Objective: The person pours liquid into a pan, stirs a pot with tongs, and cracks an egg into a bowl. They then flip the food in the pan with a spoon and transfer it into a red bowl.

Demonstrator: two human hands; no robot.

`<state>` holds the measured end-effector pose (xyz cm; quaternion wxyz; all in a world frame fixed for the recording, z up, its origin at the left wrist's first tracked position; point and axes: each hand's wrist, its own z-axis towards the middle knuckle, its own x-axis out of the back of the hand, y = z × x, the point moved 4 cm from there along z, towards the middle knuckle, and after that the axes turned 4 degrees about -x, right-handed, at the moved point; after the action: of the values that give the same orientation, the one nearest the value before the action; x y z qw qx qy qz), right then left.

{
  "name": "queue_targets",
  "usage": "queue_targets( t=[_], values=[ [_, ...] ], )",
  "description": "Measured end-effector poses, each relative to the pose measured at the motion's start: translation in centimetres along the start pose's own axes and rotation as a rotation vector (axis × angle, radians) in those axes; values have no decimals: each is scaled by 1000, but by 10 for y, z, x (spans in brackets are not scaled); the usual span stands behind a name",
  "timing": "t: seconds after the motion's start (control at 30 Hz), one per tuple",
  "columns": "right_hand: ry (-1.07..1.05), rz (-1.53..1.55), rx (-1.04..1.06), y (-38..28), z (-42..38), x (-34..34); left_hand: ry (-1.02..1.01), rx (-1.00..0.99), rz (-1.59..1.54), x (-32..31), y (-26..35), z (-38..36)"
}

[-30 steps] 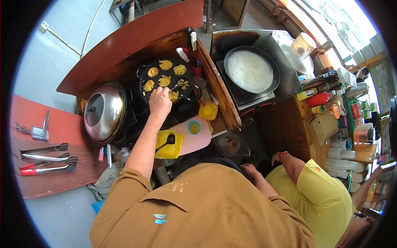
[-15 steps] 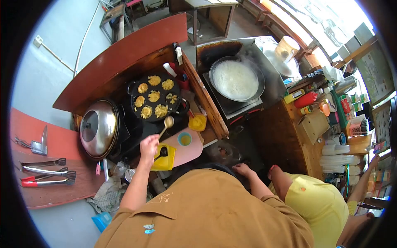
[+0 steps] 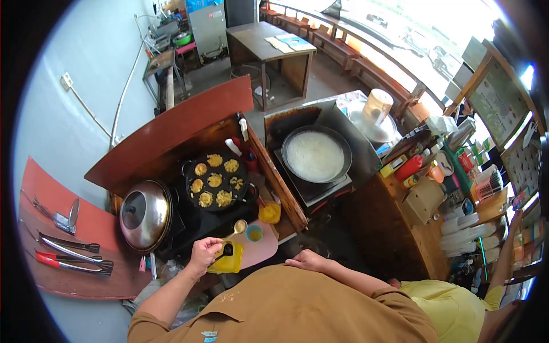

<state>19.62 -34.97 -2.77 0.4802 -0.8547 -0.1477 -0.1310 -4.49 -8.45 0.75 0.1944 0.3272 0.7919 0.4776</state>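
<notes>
In my left hand [image 3: 205, 252], the fingers are closed round the handle of a small ladle [image 3: 240, 226]. Its round bowl is beside a blue-rimmed cup [image 3: 254, 232] on a pink board [image 3: 266, 248]. Just under that hand sits a yellow container [image 3: 230, 264] with a black spoon [image 3: 228, 249] in it. Beyond, a black pan with round hollows [image 3: 194, 186] holds several yellow battered portions [image 3: 215, 180]. My right hand [image 3: 307, 260] rests against the front of my brown shirt, fingers loosely stretched, nothing seen in it.
A lidded wok [image 3: 143, 214] stands left of the hollowed pan. On the right burner, a wide pan [image 3: 318, 155] holds pale, foamy liquid. Tongs [image 3: 71, 266] lie on the red side panel. A person in yellow [image 3: 443, 303] is close at my right, near a wooden counter [image 3: 394, 220].
My left hand has drawn the ladle back from near the hollowed pan to beside the cup. My right hand has shifted left onto my shirt. The view has tilted upward.
</notes>
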Motion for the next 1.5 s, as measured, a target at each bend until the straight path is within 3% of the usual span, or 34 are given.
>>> queue_targets(
  t=[0.03, 0.2, 0.3, 0.4, 0.53, 0.63, 0.7, 0.77, 0.8, 0.87, 0.97, 1.03, 1.1, 1.2, 1.33, 1.4, 1.5],
  values=[
    [126, -10, 167, 4, -1, 2, 14, -101, 76, -8, 15, 0],
    [283, -186, 252, 44, 13, 1, -9, -177, 52, -41, 33, 18],
    [346, -197, 289, 59, 15, -2, -37, -248, -56, -69, 19, 38],
    [431, -129, 282, 65, 12, -5, -48, -188, -294, -96, 1, 46],
    [330, 3, 38, 96, 11, -10, -15, -126, -475, -124, -10, 33],
    [356, -190, -84, 127, 7, -9, -27, -111, -382, -130, -21, 27],
    [275, -186, -165, 157, 3, -16, -49, -128, -308, -129, -24, 23],
    [135, -253, -394, 191, 4, -23, -28, -137, -183, -128, -28, 22],
    [168, -190, -385, 217, 7, -32, -1, -110, -128, -126, -28, 19],
    [41, -287, -391, 258, 20, -49, -37, -69, -195, -120, -39, 19],
    [130, -332, -308, 282, 36, -66, -75, -87, -246, -111, -37, 9],
    [94, -270, -390, 288, 28, -69, 11, -50, -103, -122, -26, 0],
    [9, -346, -468, 322, 36, -81, 14, -86, -169, -124, -32, 3],
    [-85, -280, -476, 317, 29, -76, -6, -122, -227, -124, -35, 4],
    [-123, -72, -716, 298, 0, -54, 6, -149, -241, -125, -23, 1],
    [-10, -213, -504, 302, -6, -43, 0, -143, -255, -122, -22, -2],
    [72, -479, -402, 309, -17, -20, -12, -126, -312, -116, -35, 7]
  ],
)
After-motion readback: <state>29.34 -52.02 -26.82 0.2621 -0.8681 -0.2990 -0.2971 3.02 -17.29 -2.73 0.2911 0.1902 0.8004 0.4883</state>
